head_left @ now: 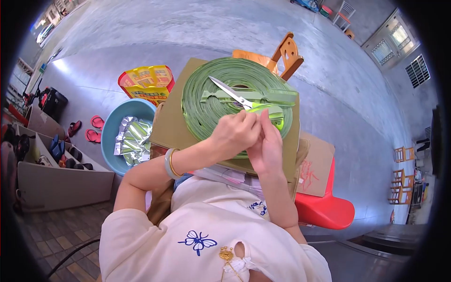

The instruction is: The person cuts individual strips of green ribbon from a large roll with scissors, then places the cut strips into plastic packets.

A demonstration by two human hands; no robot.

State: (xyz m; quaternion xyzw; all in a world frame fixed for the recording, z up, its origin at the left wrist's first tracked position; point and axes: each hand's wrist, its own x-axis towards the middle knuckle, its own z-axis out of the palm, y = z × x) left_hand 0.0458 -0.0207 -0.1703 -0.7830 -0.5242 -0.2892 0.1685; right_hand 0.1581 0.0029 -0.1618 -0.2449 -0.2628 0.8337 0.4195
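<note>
A large coil of flat green strip [199,110] lies on a brown cardboard sheet [169,124] in front of me. Scissors [230,91] with bright green handles rest on the coil, blades pointing to the far left. Several short lengths of green strip [279,97] lie across the coil beside them. My left hand [235,134] is closed in a pinch over the near part of the coil, its fingertips meeting those of my right hand [265,145]. My right fingers are also pressed together, close to the scissor handles. Whatever sits between the fingertips is too small to make out.
A blue basin [110,136] with silvery packets [134,136] stands left, near a yellow-red bag [148,82]. A wooden chair [286,54] is behind the coil. At right are a red plastic seat [329,211] and a cardboard piece [319,160]. A shoe rack [61,183] stands far left.
</note>
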